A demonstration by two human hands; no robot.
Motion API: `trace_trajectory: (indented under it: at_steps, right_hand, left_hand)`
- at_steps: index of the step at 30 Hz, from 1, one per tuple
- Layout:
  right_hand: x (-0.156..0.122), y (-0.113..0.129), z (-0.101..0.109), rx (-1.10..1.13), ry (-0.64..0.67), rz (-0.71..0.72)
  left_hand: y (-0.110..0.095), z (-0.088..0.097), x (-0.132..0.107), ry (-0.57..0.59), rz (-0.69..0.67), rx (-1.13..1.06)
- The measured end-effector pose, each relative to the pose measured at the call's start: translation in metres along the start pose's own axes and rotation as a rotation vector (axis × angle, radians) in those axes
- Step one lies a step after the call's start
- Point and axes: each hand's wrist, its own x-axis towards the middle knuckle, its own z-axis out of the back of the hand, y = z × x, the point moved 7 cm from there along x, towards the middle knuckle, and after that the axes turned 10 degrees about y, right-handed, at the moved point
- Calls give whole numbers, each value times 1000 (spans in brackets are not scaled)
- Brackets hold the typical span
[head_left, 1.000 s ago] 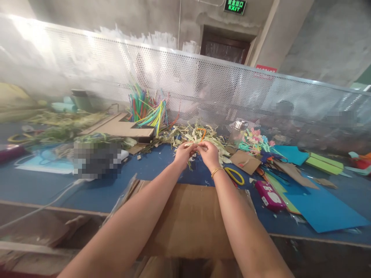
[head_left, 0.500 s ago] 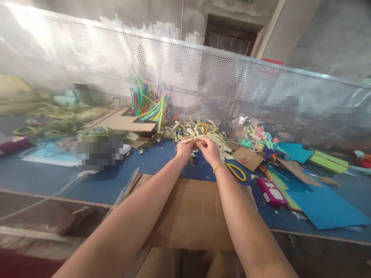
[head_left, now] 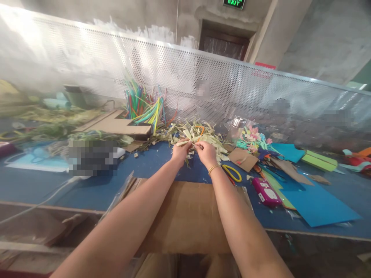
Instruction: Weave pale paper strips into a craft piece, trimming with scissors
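Just in front of the heap, my left hand (head_left: 180,153) is closed around pale green leaf strips (head_left: 190,135), which fan out above its fingertips. My right hand (head_left: 207,153), a gold bracelet at its wrist, pinches the same strips from the other side. The two sets of fingertips are close together. Behind them lies a loose heap of pale, dried-looking leaf strips (head_left: 218,144). An orange stem (head_left: 199,128) curves up out of that heap. Scissors with a yellow handle (head_left: 232,173) lie beside my right wrist.
A cardboard sheet (head_left: 185,220) lies under my forearms. On the blue table (head_left: 145,170) are colourful pipe cleaners (head_left: 142,104), a cardboard piece (head_left: 107,124), a glass jar (head_left: 235,133), paper flowers (head_left: 255,137), a purple box (head_left: 265,192) and blue paper (head_left: 315,204). A perforated metal screen (head_left: 162,65) stands behind.
The view has shifted slightly, so everything sits a little farther left and an exit sign shows. My hands have drawn slightly apart, and the strips stand up more between them.
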Motion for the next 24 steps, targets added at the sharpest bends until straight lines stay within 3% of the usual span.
trace_trajectory:
  at_steps: [4,8,16,24]
  right_hand:
    - [-3,18,4,-203,-26,133]
    - [-4,26,10,-345,-92,173]
    - [-4,28,4,-338,4,191]
    - [-4,36,-5,-188,33,278]
  left_hand:
    - [1,-1,1,15,-2,-18]
    - [0,-2,2,19,-25,-5]
    - [-3,1,1,-31,-31,-66]
    - [-6,7,3,-74,-38,-59]
